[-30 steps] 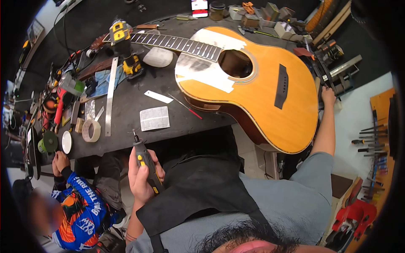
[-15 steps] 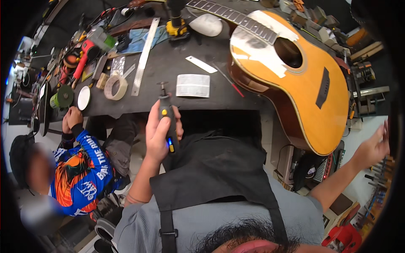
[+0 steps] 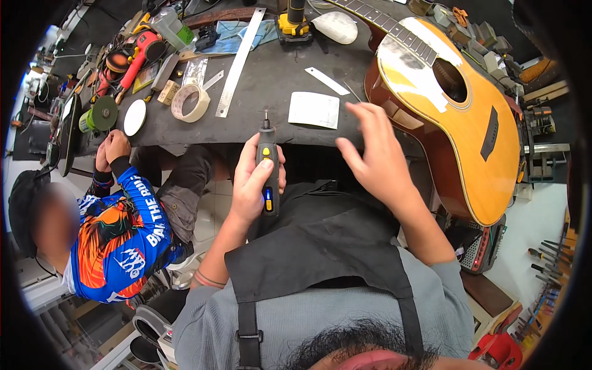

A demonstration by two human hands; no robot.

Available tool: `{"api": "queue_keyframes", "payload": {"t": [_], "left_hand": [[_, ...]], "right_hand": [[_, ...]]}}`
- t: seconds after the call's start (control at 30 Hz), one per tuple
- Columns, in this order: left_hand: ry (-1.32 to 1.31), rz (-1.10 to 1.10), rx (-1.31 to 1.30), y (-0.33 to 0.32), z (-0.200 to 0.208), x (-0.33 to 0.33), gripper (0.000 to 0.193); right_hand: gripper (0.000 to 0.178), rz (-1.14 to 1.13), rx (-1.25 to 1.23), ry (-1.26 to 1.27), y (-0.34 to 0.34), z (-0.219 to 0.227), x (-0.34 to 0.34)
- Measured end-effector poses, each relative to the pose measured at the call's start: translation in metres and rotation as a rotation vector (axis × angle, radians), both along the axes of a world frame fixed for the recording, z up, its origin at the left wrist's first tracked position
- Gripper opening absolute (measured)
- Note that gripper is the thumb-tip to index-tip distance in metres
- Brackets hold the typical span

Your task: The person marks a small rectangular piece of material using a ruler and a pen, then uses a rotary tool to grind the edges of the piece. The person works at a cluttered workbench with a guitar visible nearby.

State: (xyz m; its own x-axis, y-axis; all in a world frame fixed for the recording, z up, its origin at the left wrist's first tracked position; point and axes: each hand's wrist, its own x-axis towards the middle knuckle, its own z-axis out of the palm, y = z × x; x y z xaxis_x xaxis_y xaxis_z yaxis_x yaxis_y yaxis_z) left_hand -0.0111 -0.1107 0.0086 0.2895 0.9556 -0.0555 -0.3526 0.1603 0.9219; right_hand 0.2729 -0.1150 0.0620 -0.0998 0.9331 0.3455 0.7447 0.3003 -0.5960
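My left hand (image 3: 251, 185) is wrapped round a grey cordless rotary tool (image 3: 267, 166) with yellow buttons and a small lit blue indicator. The tool stands upright, its thin bit pointing toward the bench, just off the front edge. With thumb and fingers apart, my right hand (image 3: 377, 157) hovers empty over the bench's front edge. Nearest to it are a white printed sheet (image 3: 314, 110) and the side of an acoustic guitar (image 3: 459, 129). A short white strip (image 3: 327, 81) lies beyond the sheet.
A long steel ruler (image 3: 242, 61), a roll of tape (image 3: 190, 103), a red tool (image 3: 140, 58) and a yellow-black power tool (image 3: 293, 28) lie on the dark bench (image 3: 265, 80). At the left sits another person (image 3: 123, 240), hands together by the bench edge.
My right hand has come in from the far right to the bench's front edge. The rotary tool, still in my left hand, is more upright. The view has shifted somewhat.
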Motion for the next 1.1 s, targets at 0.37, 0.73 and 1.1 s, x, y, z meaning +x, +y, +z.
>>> {"api": "queue_keyframes", "payload": {"t": [0.37, 0.73, 1.1], "left_hand": [[0.240, 0.055, 0.103, -0.001, -0.001, -0.001, 0.040], [0.524, 0.048, 0.309, 0.019, 0.009, 0.010, 0.025], [0.706, 0.084, 0.244, 0.025, 0.028, 0.033, 0.025]], "right_hand": [[0.062, -0.012, -0.075, -0.110, 0.053, -0.031, -0.003], [0.027, 0.073, -0.389, 0.823, 0.041, -0.046, 0.004], [0.020, 0.046, -0.532, 0.870, 0.034, -0.038, 0.015]]}}
